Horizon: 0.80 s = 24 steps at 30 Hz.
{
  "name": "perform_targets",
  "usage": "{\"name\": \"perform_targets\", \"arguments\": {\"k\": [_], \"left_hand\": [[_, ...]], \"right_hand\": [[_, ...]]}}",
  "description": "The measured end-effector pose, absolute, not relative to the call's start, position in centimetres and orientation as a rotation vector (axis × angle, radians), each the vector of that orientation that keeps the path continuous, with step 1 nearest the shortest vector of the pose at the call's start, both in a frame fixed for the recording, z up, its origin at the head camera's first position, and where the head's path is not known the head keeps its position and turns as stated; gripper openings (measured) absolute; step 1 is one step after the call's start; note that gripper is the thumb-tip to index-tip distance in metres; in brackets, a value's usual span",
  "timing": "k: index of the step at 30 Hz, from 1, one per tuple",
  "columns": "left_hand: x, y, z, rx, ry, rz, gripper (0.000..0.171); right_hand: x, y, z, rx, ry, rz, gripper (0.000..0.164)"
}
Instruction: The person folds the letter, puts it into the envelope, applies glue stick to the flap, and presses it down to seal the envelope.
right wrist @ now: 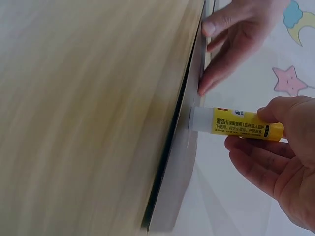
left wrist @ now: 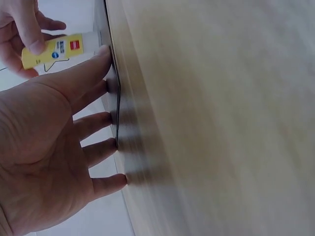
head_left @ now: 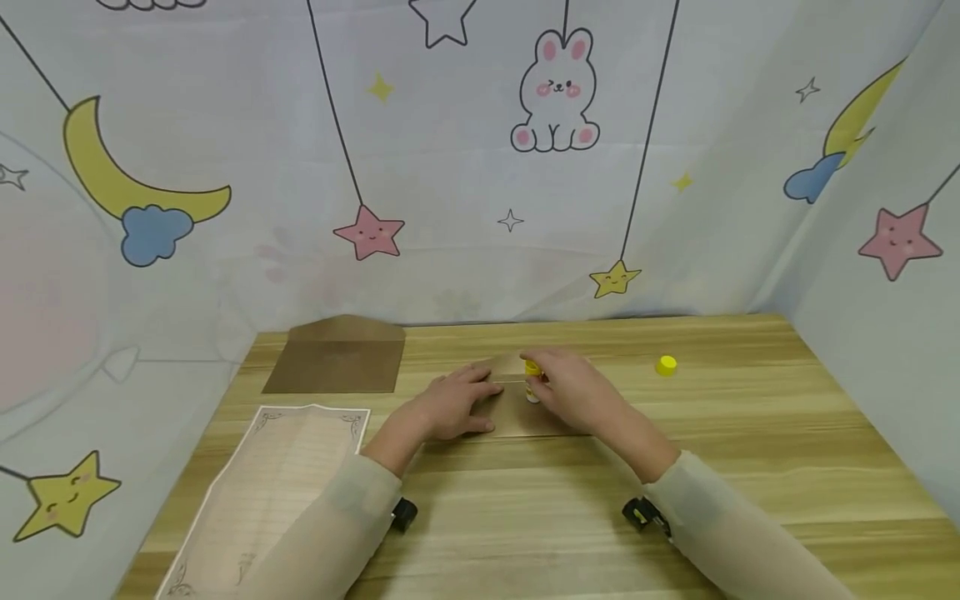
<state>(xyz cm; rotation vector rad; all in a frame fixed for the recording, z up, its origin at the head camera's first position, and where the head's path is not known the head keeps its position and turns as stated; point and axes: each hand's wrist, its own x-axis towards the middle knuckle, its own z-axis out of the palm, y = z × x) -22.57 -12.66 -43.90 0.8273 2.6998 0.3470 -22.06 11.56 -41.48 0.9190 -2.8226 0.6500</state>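
Note:
A brown envelope [head_left: 517,423] lies flat on the table in front of both hands. My left hand [head_left: 450,404] rests on its left part, fingers spread and fairly straight, the fingertips pressing at the paper and table. In my right hand [head_left: 573,387] a yellow glue stick [right wrist: 246,123] is pinched between thumb and fingers. It stands upright, its white end down against the envelope, as the right wrist view shows. The left wrist view has the same glue stick beyond the left thumb.
The glue stick's yellow cap [head_left: 667,365] stands at the right rear of the table. A second brown envelope [head_left: 333,367] with its flap raised lies at the back left. Nearer on the left is a bordered, lined letter sheet [head_left: 281,467], partly under the left sleeve.

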Motion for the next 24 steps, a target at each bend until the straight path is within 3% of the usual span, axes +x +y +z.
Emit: {"name": "perform_targets", "arguments": {"k": [9, 24], "left_hand": [[-22.6, -12.8, -44.0, 0.836, 2.699, 0.355, 0.064], [-22.5, -12.7, -43.8, 0.850, 2.693, 0.382, 0.063]], "right_hand": [[-22.1, 9.0, -41.8, 0.933, -2.820, 0.646, 0.041], [-22.1, 14.7, -41.0, 0.756, -2.911, 0.646, 0.042]]}}
